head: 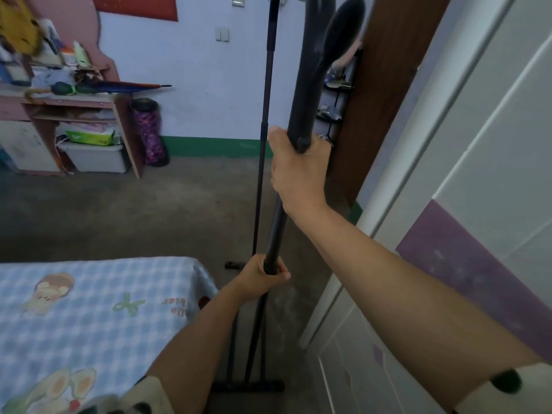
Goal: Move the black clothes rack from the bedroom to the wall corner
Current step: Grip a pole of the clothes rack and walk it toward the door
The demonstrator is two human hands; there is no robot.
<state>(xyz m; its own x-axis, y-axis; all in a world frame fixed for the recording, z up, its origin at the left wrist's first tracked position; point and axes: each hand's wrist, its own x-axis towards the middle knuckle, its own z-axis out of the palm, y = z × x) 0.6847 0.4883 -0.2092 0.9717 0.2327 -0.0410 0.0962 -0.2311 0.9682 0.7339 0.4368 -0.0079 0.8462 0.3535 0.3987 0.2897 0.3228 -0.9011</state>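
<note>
Head view, from the left edge inward: a pink desk fills the upper left, its top piled with clutter and a folded umbrella lying along the front edge, tip pointing right. Under the desk sits a white storage box with a green packet on its lid. Just right of the desk a purple patterned cylinder stands on the concrete floor against the pale wall. At lower left, a bed with a blue checked sheet printed with cartoon figures reaches toward the centre.

Centre frame holds the black clothes rack, upright on the floor between the bed and the wardrobe, its foot bars showing near the bottom centre. The left hand is closed around the nearer pole low down, just past the bed corner. The right hand is wrapped around the same pole higher up, at a thicker dark section.

Right of the rack stands a brown door, and a white wardrobe with purple panels fills the right side.
</note>
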